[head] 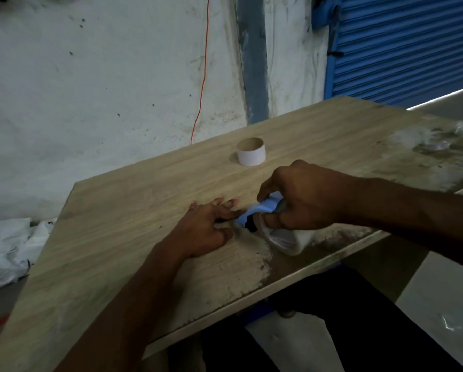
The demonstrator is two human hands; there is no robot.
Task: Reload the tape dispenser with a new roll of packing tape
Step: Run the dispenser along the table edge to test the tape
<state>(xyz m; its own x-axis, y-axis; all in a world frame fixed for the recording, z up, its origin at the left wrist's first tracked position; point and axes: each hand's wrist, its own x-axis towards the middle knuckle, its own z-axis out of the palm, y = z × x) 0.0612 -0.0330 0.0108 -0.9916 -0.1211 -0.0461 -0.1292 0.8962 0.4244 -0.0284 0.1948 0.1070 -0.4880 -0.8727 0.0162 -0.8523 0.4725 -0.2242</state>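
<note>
A light blue tape dispenser (262, 208) lies on the wooden table (133, 218), with a roll of clear packing tape (292, 241) at its near end. My right hand (302, 197) grips the dispenser from above, fingers curled round its body. My left hand (211, 226) lies flat on the table just left of the dispenser's front end, fingers straight and spread, fingertips touching or almost touching it. An empty cardboard tape core (251, 151) stands upright farther back on the table.
The table's right part is smeared with whitish residue (434, 140). A white wall and a red cord (202, 76) rise behind it, a blue shutter (402, 47) at the back right. Crumpled white sheeting (7, 248) lies on the floor at left.
</note>
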